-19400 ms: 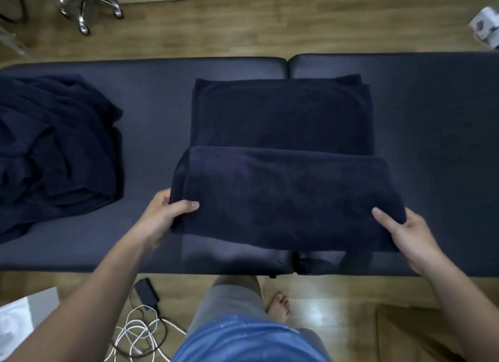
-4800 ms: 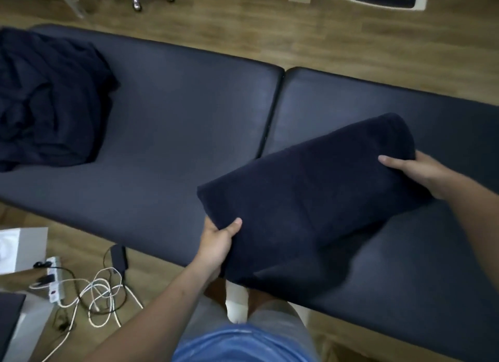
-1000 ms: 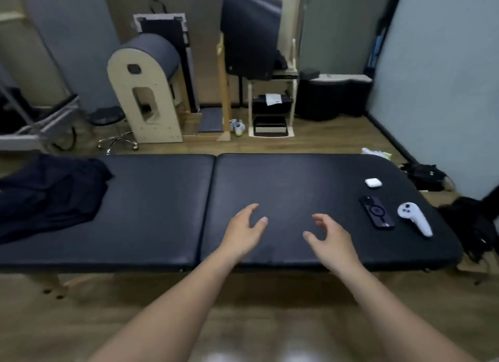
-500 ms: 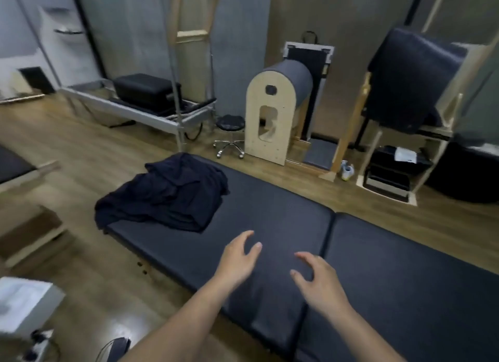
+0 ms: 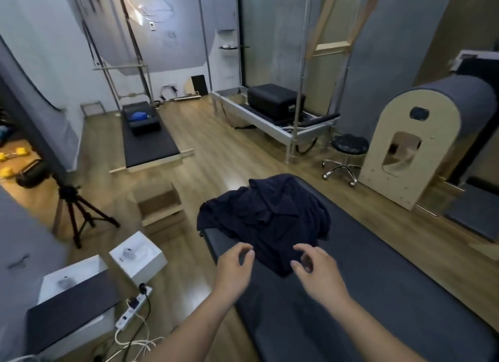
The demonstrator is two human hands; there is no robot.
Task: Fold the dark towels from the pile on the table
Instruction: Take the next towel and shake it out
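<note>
Both bare arms reach forward from the lower edge of the view. The left forearm angles up and to the right, and the right forearm angles up and to the left. The left hand and the right hand hover side by side, apart, backs towards the camera. The fingers of each hand are loosely curled, with the thumb near the fingertips.
</note>
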